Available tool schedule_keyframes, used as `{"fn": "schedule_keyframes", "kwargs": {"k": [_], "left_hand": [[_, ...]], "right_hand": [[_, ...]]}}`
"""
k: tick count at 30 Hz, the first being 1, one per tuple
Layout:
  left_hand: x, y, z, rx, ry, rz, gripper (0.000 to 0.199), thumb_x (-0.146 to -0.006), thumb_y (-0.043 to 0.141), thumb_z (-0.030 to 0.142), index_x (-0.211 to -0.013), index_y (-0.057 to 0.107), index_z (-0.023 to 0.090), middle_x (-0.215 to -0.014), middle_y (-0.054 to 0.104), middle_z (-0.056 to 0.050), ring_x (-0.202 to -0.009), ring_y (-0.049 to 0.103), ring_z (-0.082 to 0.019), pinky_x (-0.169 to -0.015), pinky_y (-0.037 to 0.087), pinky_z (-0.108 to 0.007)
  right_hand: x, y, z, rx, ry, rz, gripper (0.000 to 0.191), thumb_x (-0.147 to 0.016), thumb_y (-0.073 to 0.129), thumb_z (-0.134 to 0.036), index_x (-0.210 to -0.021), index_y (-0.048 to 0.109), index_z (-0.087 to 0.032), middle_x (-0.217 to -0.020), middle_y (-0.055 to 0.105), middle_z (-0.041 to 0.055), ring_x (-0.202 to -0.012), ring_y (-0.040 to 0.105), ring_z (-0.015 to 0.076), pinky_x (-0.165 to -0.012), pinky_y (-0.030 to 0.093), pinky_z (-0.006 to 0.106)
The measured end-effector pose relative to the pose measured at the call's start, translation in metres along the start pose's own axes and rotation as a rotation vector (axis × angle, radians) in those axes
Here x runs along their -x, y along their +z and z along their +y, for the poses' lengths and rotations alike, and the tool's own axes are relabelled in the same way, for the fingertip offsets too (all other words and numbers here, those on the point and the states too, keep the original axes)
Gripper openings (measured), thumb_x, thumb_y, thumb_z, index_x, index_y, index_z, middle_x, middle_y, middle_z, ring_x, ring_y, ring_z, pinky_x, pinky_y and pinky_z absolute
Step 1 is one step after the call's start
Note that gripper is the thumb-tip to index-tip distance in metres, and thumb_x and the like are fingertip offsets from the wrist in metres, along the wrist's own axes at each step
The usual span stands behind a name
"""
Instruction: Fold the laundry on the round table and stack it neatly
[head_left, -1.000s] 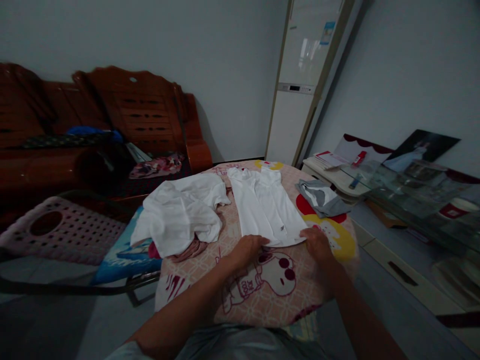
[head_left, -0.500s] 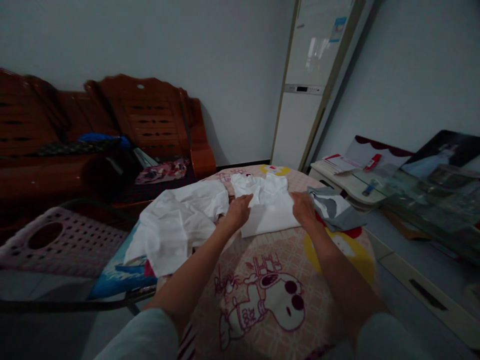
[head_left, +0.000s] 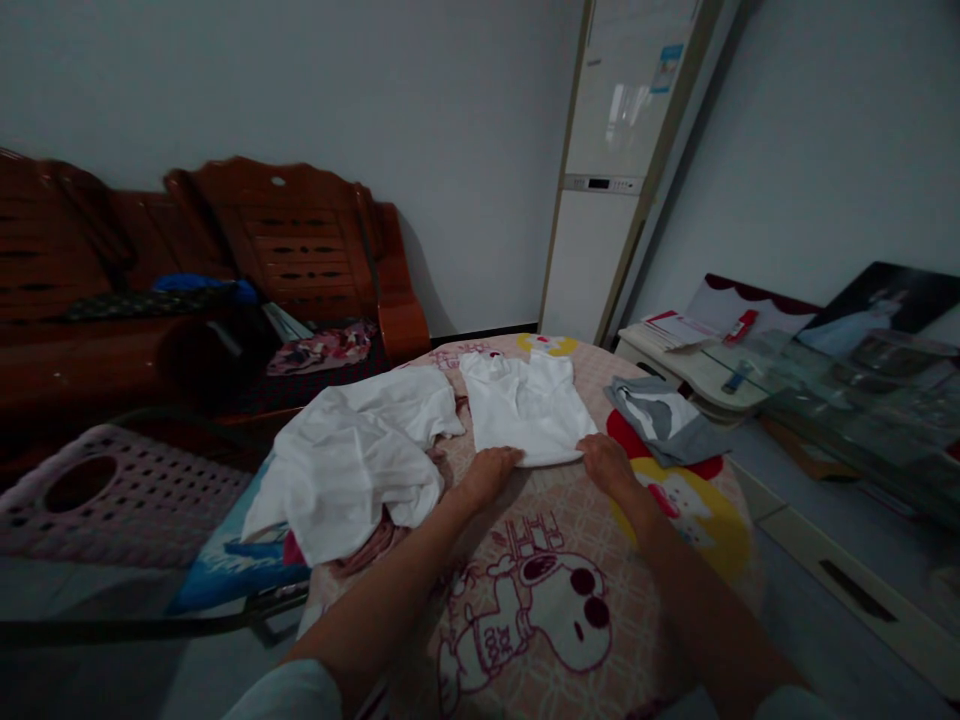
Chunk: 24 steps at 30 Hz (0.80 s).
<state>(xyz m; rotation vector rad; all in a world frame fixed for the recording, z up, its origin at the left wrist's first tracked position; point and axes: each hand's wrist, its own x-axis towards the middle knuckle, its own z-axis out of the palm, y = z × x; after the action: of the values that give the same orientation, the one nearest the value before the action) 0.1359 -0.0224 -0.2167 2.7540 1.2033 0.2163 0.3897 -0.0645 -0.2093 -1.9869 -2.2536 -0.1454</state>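
A white shirt [head_left: 529,405] lies partly folded on the round table, its collar end pointing away from me. My left hand [head_left: 491,474] grips the near edge of the shirt toward its left side. At the right end of that same edge, my right hand [head_left: 604,463] has its fingers closed on the cloth. Left of the shirt, a loose heap of white cloth [head_left: 352,440] spreads over the table's edge. A folded grey and white garment [head_left: 664,418] rests to the right of my right hand.
The table wears a pink patterned tablecloth [head_left: 555,530] with cartoon figures. Behind on the left stands a wooden bench [head_left: 300,240] with cloth items on its seat. A pink woven chair [head_left: 157,490] is at the left. On the right are a glass-topped cabinet [head_left: 847,390] and papers.
Both hands have moved from the shirt's sides toward me, down to its near edge. Its near edge is now held in both hands.
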Motion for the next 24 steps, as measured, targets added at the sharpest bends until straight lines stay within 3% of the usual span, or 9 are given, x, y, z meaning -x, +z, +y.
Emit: {"fn": "schedule_keyframes", "kwargs": {"k": [4,12,16,18,21,22,24], "left_hand": [[0.019,-0.016,0.005,-0.005,0.092,-0.092,0.05,-0.084,0.048,0.003,-0.129,0.062,0.02,-0.111,0.07,-0.01,-0.105,0.065,-0.024,-0.094,0.049,-0.036],[0.034,-0.05,0.017,0.117,0.204,-0.338,0.042,-0.07,0.059,0.005,-0.106,0.076,0.021,-0.094,0.075,-0.01,-0.093,0.069,-0.026,-0.083,0.051,-0.032],[0.036,-0.069,0.015,0.242,0.272,-0.499,0.03,-0.073,0.066,0.014,-0.1,0.077,0.021,-0.091,0.077,-0.006,-0.085,0.071,-0.022,-0.075,0.051,-0.027],[0.03,-0.076,0.016,0.324,0.296,-0.562,0.024,-0.078,0.07,0.03,-0.099,0.077,0.021,-0.087,0.077,-0.005,-0.079,0.071,-0.02,-0.07,0.05,-0.025],[0.009,-0.072,0.023,0.335,0.299,-0.413,0.032,-0.085,0.065,0.039,-0.107,0.074,0.018,-0.093,0.076,-0.007,-0.086,0.071,-0.021,-0.078,0.051,-0.027],[-0.001,-0.065,0.028,0.316,0.292,-0.32,0.034,-0.087,0.062,0.038,-0.112,0.071,0.017,-0.1,0.075,-0.009,-0.092,0.07,-0.023,-0.084,0.051,-0.03],[-0.022,-0.044,0.039,0.301,0.272,-0.16,0.038,-0.091,0.055,0.033,-0.124,0.064,0.016,-0.117,0.07,-0.012,-0.106,0.067,-0.025,-0.093,0.049,-0.035]], "right_hand": [[0.022,-0.016,0.001,0.027,-0.014,-0.101,0.028,-0.08,0.048,-0.008,-0.09,0.072,-0.017,-0.091,0.072,0.0111,-0.089,0.065,0.0223,-0.08,0.044,0.03],[0.075,0.013,0.01,-0.152,-0.175,-0.03,0.029,-0.078,0.047,-0.008,-0.09,0.07,-0.021,-0.089,0.071,0.0078,-0.085,0.064,0.0207,-0.079,0.047,0.031],[0.08,-0.005,0.006,-0.307,-0.165,-0.098,0.026,-0.073,0.049,-0.007,-0.085,0.069,-0.018,-0.087,0.07,0.0074,-0.084,0.063,0.0196,-0.077,0.046,0.03],[0.077,-0.022,0.004,-0.412,-0.146,-0.237,0.017,-0.073,0.052,-0.011,-0.076,0.068,-0.017,-0.08,0.07,0.0057,-0.077,0.062,0.0182,-0.07,0.044,0.027],[0.065,-0.04,0.001,-0.589,-0.082,-0.467,0.023,-0.079,0.055,-0.025,-0.06,0.063,-0.016,-0.06,0.064,0.002,-0.057,0.055,0.0137,-0.055,0.036,0.024],[0.06,-0.042,0.0,-0.641,-0.049,-0.471,0.027,-0.081,0.054,-0.028,-0.058,0.062,-0.016,-0.057,0.062,0.0015,-0.054,0.053,0.0128,-0.052,0.034,0.024],[0.049,-0.041,-0.003,-0.707,0.001,-0.356,0.029,-0.084,0.053,-0.031,-0.061,0.063,-0.016,-0.058,0.063,0.0019,-0.055,0.054,0.0125,-0.052,0.034,0.023]]}}
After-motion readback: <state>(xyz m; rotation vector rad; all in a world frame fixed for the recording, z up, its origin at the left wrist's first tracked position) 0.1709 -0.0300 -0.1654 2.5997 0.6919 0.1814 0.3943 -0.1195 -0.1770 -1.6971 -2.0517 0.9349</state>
